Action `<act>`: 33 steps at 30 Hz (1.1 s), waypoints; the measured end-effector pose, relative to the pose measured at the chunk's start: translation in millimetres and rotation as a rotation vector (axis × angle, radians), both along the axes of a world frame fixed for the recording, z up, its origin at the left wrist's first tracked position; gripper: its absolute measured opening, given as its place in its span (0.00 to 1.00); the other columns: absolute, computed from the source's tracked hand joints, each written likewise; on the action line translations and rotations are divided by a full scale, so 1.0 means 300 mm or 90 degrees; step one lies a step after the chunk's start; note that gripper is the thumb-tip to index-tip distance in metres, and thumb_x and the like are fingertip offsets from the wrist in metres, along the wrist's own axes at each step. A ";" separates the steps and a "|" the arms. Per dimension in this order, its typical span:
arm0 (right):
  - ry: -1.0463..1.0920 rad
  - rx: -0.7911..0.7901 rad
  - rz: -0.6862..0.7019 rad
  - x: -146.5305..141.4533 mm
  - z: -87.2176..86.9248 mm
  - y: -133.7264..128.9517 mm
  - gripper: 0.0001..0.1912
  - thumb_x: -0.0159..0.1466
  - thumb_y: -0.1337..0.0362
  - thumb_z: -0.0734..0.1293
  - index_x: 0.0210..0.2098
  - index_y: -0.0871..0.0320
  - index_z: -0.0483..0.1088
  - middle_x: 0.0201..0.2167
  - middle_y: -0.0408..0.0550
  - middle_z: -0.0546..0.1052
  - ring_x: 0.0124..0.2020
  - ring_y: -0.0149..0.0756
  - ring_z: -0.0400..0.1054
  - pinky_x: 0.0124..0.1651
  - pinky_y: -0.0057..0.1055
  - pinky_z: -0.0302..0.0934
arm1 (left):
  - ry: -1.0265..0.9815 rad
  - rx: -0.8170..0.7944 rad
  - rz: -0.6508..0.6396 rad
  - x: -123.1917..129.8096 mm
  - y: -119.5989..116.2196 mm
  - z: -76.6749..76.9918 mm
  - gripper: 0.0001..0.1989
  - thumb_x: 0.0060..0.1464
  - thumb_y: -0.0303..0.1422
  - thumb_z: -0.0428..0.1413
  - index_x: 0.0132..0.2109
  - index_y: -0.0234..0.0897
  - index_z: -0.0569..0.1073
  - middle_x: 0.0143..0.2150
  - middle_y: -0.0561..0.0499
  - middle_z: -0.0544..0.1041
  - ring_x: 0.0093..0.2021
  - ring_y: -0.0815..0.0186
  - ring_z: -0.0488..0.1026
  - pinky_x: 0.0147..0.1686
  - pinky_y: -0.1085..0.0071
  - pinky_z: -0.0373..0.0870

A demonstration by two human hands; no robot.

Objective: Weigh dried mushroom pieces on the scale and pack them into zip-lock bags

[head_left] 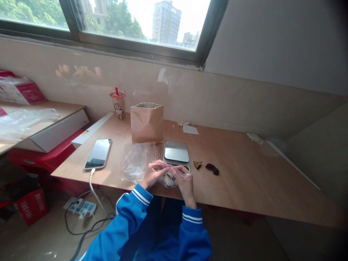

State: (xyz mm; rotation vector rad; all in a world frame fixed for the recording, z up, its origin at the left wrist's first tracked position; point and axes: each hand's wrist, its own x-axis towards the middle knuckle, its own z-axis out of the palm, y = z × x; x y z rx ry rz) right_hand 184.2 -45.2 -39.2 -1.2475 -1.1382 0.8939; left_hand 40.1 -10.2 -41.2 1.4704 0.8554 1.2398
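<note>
Between my two hands is a small clear zip bag [169,180] with a red-lined top edge and some pale and dark pieces inside. My left hand [153,174] pinches the left end of that edge, and my right hand [185,184] grips the right end. Just beyond the bag lies a kitchen scale [176,150] with a shiny plate, its front partly covered by my hands. Other clear zip bags [135,163] lie flat to the left. Right of the scale are a dried brown piece [197,165] and a dark curved pod [212,169].
A brown paper bag [147,123] stands open behind the zip bags, with a drink cup [119,106] to its left. A phone [98,154] on a white cable lies near the table's left edge. Crumpled tissue [255,138] and a white card [190,129] lie toward the wall.
</note>
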 end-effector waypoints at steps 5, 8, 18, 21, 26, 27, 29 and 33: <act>0.000 0.007 -0.004 -0.004 0.002 0.002 0.12 0.55 0.54 0.72 0.28 0.58 0.76 0.26 0.45 0.78 0.31 0.36 0.72 0.36 0.29 0.65 | -0.009 -0.021 0.005 0.002 0.004 -0.011 0.14 0.49 0.41 0.64 0.31 0.32 0.80 0.32 0.45 0.79 0.33 0.64 0.76 0.34 0.71 0.73; 0.005 0.001 0.000 -0.008 -0.002 0.004 0.14 0.55 0.52 0.72 0.27 0.58 0.76 0.26 0.46 0.79 0.30 0.37 0.72 0.35 0.30 0.65 | -0.019 -0.047 0.034 0.001 0.003 -0.012 0.14 0.48 0.41 0.64 0.29 0.32 0.80 0.31 0.46 0.78 0.31 0.66 0.75 0.31 0.72 0.71; 0.023 0.018 -0.009 -0.012 -0.008 0.004 0.16 0.59 0.50 0.68 0.31 0.55 0.79 0.32 0.49 0.82 0.34 0.42 0.74 0.40 0.35 0.67 | -0.061 -0.130 0.054 -0.012 0.008 -0.003 0.16 0.43 0.43 0.66 0.27 0.32 0.78 0.26 0.49 0.76 0.28 0.66 0.72 0.28 0.73 0.67; 0.065 -0.006 -0.036 -0.002 -0.014 0.004 0.17 0.56 0.47 0.70 0.29 0.56 0.79 0.30 0.50 0.82 0.35 0.45 0.76 0.41 0.39 0.69 | -0.074 -0.106 0.067 -0.016 0.015 -0.004 0.16 0.44 0.44 0.65 0.26 0.32 0.79 0.27 0.48 0.76 0.30 0.65 0.72 0.30 0.72 0.68; 0.049 0.029 -0.086 -0.011 -0.012 0.008 0.16 0.56 0.49 0.71 0.28 0.57 0.78 0.26 0.50 0.81 0.31 0.44 0.76 0.40 0.38 0.69 | -0.092 -0.122 0.049 -0.021 0.013 0.002 0.16 0.48 0.43 0.63 0.25 0.32 0.79 0.27 0.48 0.75 0.30 0.65 0.71 0.31 0.71 0.67; 0.043 0.038 -0.090 -0.015 -0.011 0.009 0.16 0.56 0.50 0.71 0.28 0.58 0.78 0.26 0.50 0.81 0.31 0.43 0.76 0.40 0.38 0.69 | -0.098 -0.125 0.048 -0.022 0.012 0.001 0.16 0.48 0.43 0.63 0.26 0.32 0.79 0.27 0.49 0.75 0.30 0.65 0.71 0.31 0.72 0.66; 0.047 0.033 -0.096 -0.019 -0.011 0.010 0.17 0.56 0.49 0.70 0.28 0.58 0.78 0.25 0.50 0.81 0.31 0.43 0.75 0.40 0.38 0.69 | -0.103 -0.128 0.048 -0.023 0.012 -0.002 0.17 0.48 0.44 0.63 0.26 0.32 0.79 0.27 0.49 0.75 0.29 0.65 0.70 0.31 0.72 0.66; 0.072 -0.025 -0.074 -0.009 -0.012 0.004 0.20 0.55 0.46 0.70 0.28 0.58 0.79 0.26 0.50 0.81 0.32 0.45 0.76 0.40 0.39 0.69 | -0.134 -0.180 0.053 -0.022 0.015 -0.018 0.25 0.52 0.52 0.56 0.26 0.31 0.78 0.25 0.47 0.77 0.28 0.63 0.72 0.32 0.69 0.68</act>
